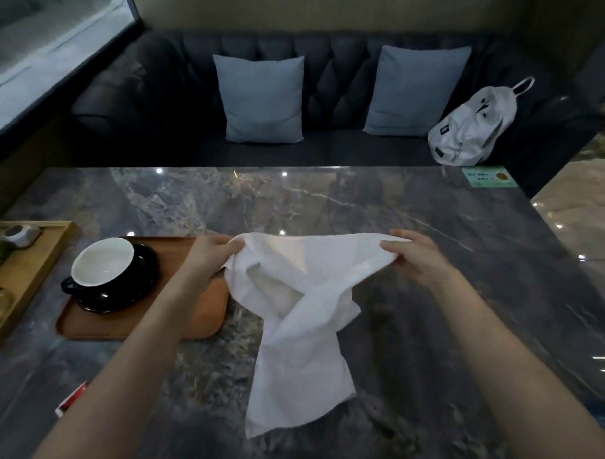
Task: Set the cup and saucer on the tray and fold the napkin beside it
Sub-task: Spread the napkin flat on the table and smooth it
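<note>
You've got the cup (pixel 102 262) on its saucer (pixel 134 285) parked on the tray (pixel 174 321) at 9 o'clock, so your left hand (pixel 207 257) and right hand (pixel 415 257) each pinch a top corner of the napkin (pixel 300 339), letting it hang straight over the table (pixel 427 354), probably to square it up for folding.

- Green sticker (pixel 490 177) on far right corner of table (pixel 329 202): print present, too small to read.
- No other legible text.

Sofa (pixel 331 151), cushions (pixel 262 99), white bag (pixel 469 132)
</note>
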`<move>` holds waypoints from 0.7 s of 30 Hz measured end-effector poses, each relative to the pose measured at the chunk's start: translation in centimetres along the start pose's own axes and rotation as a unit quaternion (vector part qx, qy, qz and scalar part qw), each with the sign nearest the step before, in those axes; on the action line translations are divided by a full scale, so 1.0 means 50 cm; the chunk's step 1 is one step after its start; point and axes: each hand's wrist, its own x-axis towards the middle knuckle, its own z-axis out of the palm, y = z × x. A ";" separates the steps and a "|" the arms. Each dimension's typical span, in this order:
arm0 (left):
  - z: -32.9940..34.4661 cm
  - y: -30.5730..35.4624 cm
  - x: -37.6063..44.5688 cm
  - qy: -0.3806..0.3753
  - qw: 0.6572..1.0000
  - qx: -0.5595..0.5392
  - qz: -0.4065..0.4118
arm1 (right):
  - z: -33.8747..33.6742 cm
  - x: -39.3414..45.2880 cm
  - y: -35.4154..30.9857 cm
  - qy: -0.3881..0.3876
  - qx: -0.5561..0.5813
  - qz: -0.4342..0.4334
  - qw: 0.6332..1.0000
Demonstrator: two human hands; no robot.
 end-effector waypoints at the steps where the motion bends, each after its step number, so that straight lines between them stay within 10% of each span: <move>1: -0.005 -0.012 0.013 0.015 0.999 0.040 0.012 | -0.011 0.016 0.008 0.031 -0.030 -0.003 0.999; 8: 0.016 -0.022 0.094 0.080 0.973 0.211 0.057 | -0.037 0.102 0.040 0.163 -0.240 -0.062 0.955; 21: 0.157 -0.048 0.201 0.117 0.936 0.323 0.077 | 0.027 0.198 0.093 0.177 -0.440 -0.087 0.876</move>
